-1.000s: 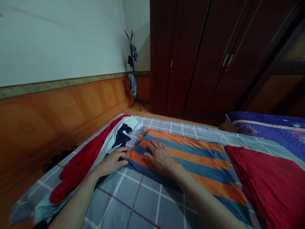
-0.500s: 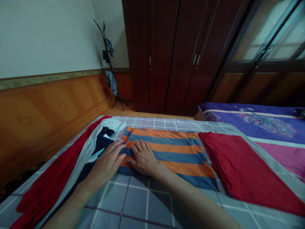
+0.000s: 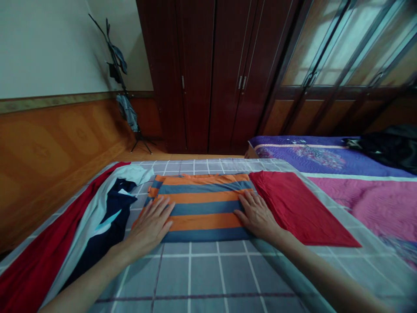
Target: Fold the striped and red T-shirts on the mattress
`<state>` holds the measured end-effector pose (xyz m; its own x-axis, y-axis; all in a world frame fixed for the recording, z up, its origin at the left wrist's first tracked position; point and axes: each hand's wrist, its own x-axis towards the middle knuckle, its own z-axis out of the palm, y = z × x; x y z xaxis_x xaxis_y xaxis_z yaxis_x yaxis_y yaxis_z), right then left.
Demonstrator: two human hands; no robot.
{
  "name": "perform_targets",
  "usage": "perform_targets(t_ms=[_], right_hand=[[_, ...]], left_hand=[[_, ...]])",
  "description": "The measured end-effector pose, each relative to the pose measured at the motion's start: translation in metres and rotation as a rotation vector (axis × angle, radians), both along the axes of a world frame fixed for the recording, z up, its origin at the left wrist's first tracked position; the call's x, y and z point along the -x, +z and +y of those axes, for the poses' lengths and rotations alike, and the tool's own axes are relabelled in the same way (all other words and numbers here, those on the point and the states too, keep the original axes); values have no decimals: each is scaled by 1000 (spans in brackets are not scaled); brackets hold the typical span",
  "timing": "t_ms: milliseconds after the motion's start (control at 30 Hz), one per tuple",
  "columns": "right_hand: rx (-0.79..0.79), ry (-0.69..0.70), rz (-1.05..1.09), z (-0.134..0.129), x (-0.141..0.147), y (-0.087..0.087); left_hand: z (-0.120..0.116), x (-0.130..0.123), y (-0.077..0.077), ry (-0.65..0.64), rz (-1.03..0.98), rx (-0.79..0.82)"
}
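Note:
An orange and blue striped shirt (image 3: pixel 202 208) lies flat on the checked bedsheet (image 3: pixel 205 269), its collar edge away from me. My left hand (image 3: pixel 154 221) rests on the shirt's left side, palm down with fingers stretched. On its right side lies my right hand (image 3: pixel 257 213), also flat with fingers extended. Just right of the shirt, a red garment (image 3: pixel 299 208) is spread out, close to my right hand. Left of my left hand are a dark navy garment (image 3: pixel 112 217), a pale grey-white one (image 3: pixel 87 217) and a long red one (image 3: pixel 55 239).
Beyond the bed stands a dark red wardrobe (image 3: pixel 224 87). A coat rack (image 3: pixel 120 78) with hanging items is in the left corner. At the right, another bed with a purple and pink cover (image 3: pixel 293 152) bears a black bundle (image 3: pixel 391 145).
My right hand has slid from the shirt's left part to its right side. My left hand stays on the left side. The view has turned to the right.

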<state>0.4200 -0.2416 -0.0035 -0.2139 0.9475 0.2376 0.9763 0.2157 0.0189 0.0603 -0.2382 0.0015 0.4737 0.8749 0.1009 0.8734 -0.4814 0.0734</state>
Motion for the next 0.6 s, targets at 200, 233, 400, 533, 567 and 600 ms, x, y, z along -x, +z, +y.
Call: perform_targets(t_ms=[200, 233, 400, 533, 567, 600], right_hand=[[61, 296, 111, 18, 121, 11], [72, 302, 122, 27, 129, 10], [87, 115, 94, 76, 77, 6], [50, -100, 92, 88, 32, 9], [34, -135, 90, 86, 35, 9], [16, -138, 90, 81, 44, 9]], left_hand=[[63, -78, 11, -102, -40, -4], [75, -83, 7, -56, -42, 11], [105, -73, -19, 74, -74, 24], [106, -67, -26, 76, -98, 50], [106, -68, -26, 74, -102, 48], [106, -69, -27, 72, -104, 40]])
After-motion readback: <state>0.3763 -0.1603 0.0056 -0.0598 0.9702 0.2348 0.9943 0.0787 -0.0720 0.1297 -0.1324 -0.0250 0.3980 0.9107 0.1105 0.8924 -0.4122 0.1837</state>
